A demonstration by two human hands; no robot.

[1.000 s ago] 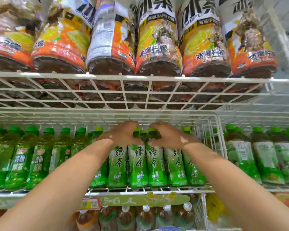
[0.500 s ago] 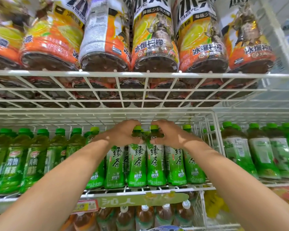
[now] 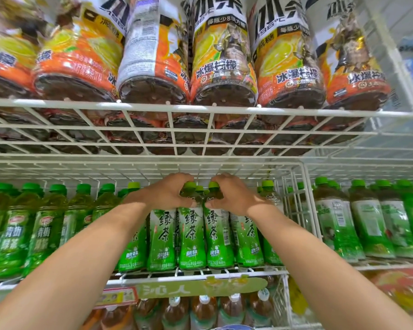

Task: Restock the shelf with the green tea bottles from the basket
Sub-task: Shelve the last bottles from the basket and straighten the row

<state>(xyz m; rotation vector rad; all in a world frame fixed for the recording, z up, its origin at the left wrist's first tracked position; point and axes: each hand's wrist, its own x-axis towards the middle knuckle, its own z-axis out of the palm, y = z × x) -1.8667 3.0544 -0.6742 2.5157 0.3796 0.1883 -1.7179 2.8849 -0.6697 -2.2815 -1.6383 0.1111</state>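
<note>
Gripping left bottle (image 3: pixel 191 236) in my left hand (image 3: pixel 169 194), right bottle (image 3: pixel 218 236) in my right hand (image 3: pixel 235 197), both upright on shelf (image 3: pixel 157 279).

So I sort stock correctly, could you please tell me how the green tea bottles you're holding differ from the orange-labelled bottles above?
Labels: green on the green tea bottles; orange, yellow and white on the orange-labelled bottles. Drink: greenish in the green tea bottles, dark brown in the orange-labelled bottles. The left hand and right hand each grip a green tea bottle's neck; nothing touches the orange-labelled bottles. Both stand upright on white wire shelves.
</note>
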